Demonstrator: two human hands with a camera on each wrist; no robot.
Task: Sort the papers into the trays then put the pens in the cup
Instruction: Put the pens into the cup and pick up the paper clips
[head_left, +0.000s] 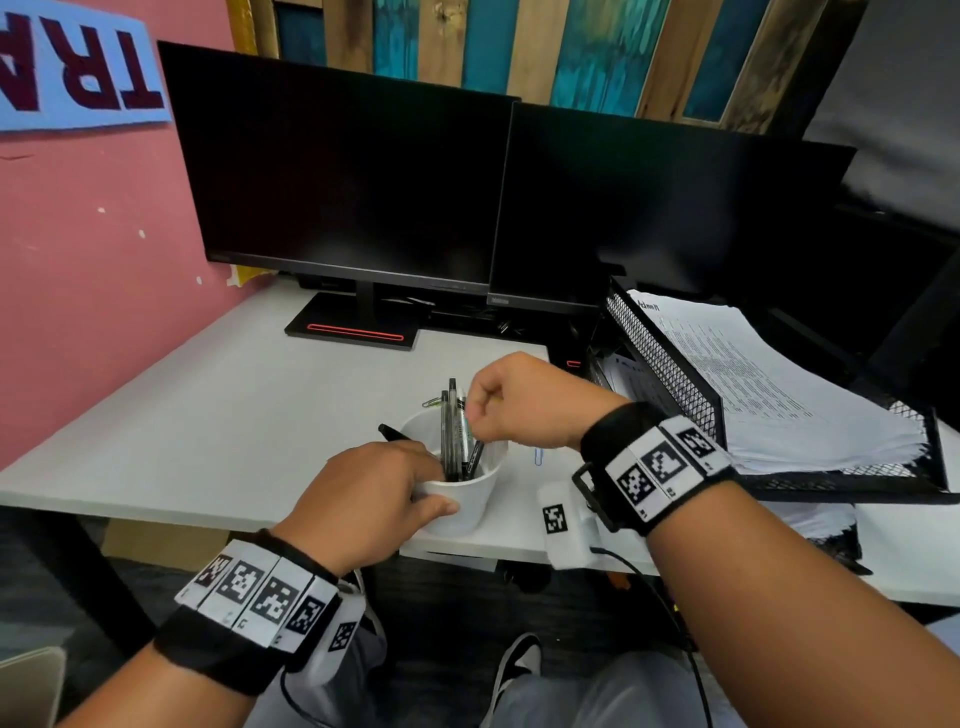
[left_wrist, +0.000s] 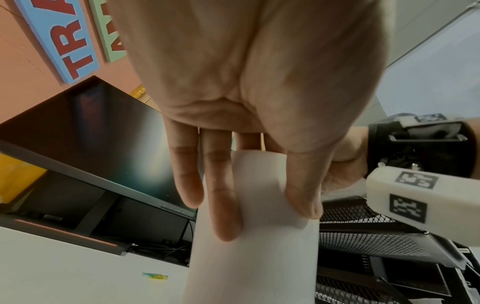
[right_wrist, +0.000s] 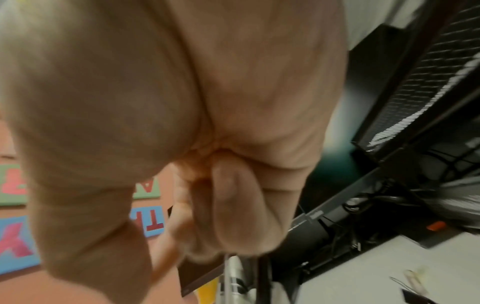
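Observation:
A white cup (head_left: 467, 499) stands near the front edge of the white desk (head_left: 208, 415). My left hand (head_left: 439, 486) grips it, thumb on the near wall and fingers over the far rim; in the left wrist view the fingers (left_wrist: 223, 216) wrap the cup (left_wrist: 254, 257). Several dark pens (head_left: 451, 431) stand in the cup. My right hand (head_left: 475, 410) hovers over them with curled fingers, pinching the top of one pen. The right wrist view shows the curled fingers (right_wrist: 228, 216) above the pens (right_wrist: 235, 275). A black marker (head_left: 393, 432) lies on the desk behind my left hand.
Black mesh stacked trays (head_left: 670, 364) at the right hold stacks of printed papers (head_left: 779, 395). Two dark monitors (head_left: 337, 182) stand at the back. A green paper clip (head_left: 431, 402) and a blue one (head_left: 538, 456) lie by the cup. A pink wall is on the left.

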